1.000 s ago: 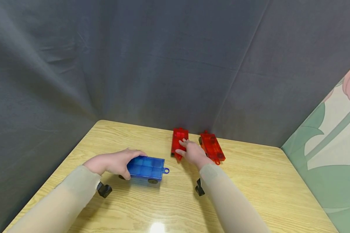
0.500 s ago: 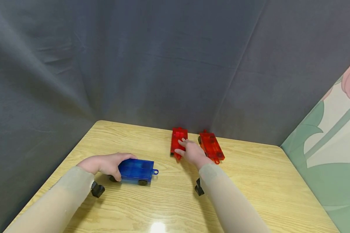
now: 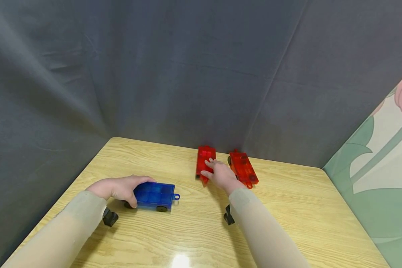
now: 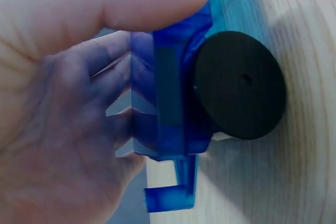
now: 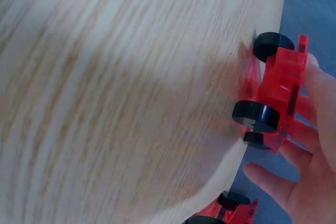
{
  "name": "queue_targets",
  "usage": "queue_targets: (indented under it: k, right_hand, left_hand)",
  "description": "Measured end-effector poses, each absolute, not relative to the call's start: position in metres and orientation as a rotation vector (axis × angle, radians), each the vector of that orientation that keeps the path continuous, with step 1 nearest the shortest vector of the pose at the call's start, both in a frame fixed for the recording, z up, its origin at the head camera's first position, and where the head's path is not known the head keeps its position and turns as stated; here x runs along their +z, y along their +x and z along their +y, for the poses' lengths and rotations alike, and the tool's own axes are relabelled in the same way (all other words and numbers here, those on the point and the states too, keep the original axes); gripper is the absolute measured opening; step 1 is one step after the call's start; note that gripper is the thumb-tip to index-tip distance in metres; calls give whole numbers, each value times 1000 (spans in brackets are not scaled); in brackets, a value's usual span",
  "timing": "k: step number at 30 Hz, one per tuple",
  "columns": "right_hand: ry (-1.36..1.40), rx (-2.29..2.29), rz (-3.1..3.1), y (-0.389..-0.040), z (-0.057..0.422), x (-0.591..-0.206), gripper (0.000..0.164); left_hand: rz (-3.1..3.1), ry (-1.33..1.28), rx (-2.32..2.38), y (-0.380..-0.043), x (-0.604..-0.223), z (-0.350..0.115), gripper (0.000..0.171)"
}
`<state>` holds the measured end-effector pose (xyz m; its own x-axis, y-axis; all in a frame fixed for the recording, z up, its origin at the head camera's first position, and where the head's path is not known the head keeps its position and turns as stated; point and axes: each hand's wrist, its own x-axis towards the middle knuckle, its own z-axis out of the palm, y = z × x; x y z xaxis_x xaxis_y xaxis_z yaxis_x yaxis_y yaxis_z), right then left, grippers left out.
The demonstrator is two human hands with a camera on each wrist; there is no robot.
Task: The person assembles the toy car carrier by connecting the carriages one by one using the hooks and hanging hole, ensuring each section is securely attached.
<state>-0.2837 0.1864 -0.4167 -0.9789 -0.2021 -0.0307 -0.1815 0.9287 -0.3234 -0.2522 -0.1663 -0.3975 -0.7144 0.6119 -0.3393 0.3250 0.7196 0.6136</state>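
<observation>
In the head view, my left hand (image 3: 120, 189) grips the left end of a translucent blue toy car base (image 3: 155, 195), which has black wheels and a small ring hitch at its right end. The left wrist view shows the thumb (image 4: 157, 1) along one side of the blue base (image 4: 170, 93), with the fingers behind it. Farther back, my right hand (image 3: 221, 174) lies with loosely extended fingers over a red toy car base (image 3: 202, 158). Those fingers appear behind the red base (image 5: 281, 82) in the right wrist view; whether all touch it is hard to tell.
A second red car base (image 3: 243, 168) stands just right of the right hand, near the wooden table's (image 3: 187, 230) back edge. A dark grey curtain (image 3: 187, 74) rises behind the table. Floral fabric (image 3: 382, 178) hangs on the right.
My left hand has drawn the blue car base to the left, mostly in the first half second and only slightly since. The right hand and both red bases have stayed in place.
</observation>
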Motion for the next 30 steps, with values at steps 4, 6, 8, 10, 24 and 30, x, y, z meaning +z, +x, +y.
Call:
queue_targets:
  k: [4, 6, 8, 10, 24, 30]
  right_hand:
    - [-298, -480, 3019, -285, 187, -416, 64]
    - [-300, -467, 3019, -286, 187, -416, 64]
    - [-299, -459, 3017, -286, 187, -415, 64]
    - [-300, -457, 3013, -287, 187, -415, 65]
    - [-332, -504, 3022, -289, 191, -415, 65]
    - [-317, -532, 3011, -287, 195, -414, 64]
  left_hand:
    - [2424, 757, 608, -252, -393, -166, 96]
    - [2450, 788, 546, -251, -391, -164, 99]
    - [2480, 821, 505, -249, -388, -160, 104]
    - [2512, 868, 494, -246, -387, -155, 108]
    - [2626, 986, 729, -235, -411, -120, 95]
    - [2635, 951, 768, -236, -422, -120, 89]
